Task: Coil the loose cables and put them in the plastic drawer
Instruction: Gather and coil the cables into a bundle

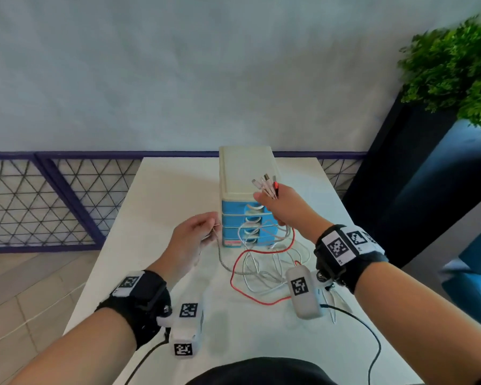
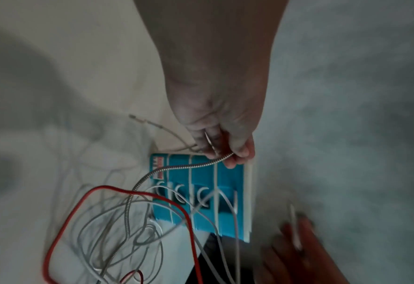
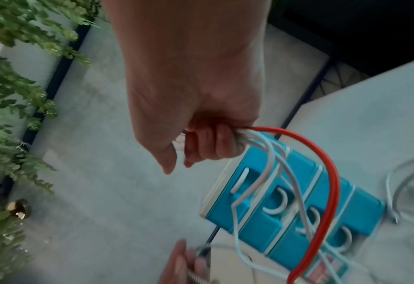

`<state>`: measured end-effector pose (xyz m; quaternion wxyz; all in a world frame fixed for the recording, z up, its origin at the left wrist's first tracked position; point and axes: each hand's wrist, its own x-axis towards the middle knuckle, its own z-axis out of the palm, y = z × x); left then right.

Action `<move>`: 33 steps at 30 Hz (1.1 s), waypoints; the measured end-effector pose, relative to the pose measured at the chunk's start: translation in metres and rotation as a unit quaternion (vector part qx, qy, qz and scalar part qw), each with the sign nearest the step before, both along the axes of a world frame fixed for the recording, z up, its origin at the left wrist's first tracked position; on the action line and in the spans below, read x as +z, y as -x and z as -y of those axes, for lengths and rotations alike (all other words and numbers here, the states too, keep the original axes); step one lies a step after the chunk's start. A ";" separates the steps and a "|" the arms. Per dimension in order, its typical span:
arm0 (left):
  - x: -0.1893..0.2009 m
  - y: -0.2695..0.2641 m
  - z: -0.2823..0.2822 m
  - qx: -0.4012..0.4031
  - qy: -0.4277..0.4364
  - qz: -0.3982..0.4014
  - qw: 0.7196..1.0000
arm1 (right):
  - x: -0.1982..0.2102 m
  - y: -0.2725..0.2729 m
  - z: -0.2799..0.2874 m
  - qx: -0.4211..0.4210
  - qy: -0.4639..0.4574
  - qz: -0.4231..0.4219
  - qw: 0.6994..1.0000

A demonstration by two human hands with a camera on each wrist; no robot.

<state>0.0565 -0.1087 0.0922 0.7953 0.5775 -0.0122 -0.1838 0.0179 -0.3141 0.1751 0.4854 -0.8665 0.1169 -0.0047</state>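
A small drawer unit [image 1: 240, 218] with a cream top and blue drawers [image 3: 296, 207] stands at the middle of the white table [image 1: 178, 190]. My right hand [image 1: 278, 204] is raised in front of it and grips a bundle of cable ends [image 1: 267, 184], white ones and a red one, with plugs sticking up. The red cable [image 1: 250, 290] and white cables [image 1: 264, 273] hang down into a loose tangle on the table. My left hand [image 1: 195, 232] pinches the end of a braided metal cable [image 2: 176, 167] to the left of the drawers.
A green plant [image 1: 456, 68] on a dark stand is at the right. A wire-mesh railing [image 1: 53, 201] runs behind the table on the left. Black leads from the wrist cameras trail over the near table edge.
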 end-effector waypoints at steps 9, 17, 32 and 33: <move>0.041 0.022 0.024 -0.069 -0.156 0.178 0.969 | -0.011 -0.016 -0.037 0.044 -0.239 -0.088 0.966; 0.031 0.020 0.012 -0.182 -0.129 0.063 0.973 | -0.003 -0.022 -0.028 0.020 -0.210 -0.040 0.977; 0.065 -0.043 0.030 0.016 0.086 -0.090 0.992 | -0.023 -0.006 -0.020 0.025 -0.136 -0.065 0.988; 0.066 -0.036 0.032 -0.015 0.049 -0.054 0.997 | -0.022 -0.008 -0.021 -0.005 -0.187 -0.039 0.982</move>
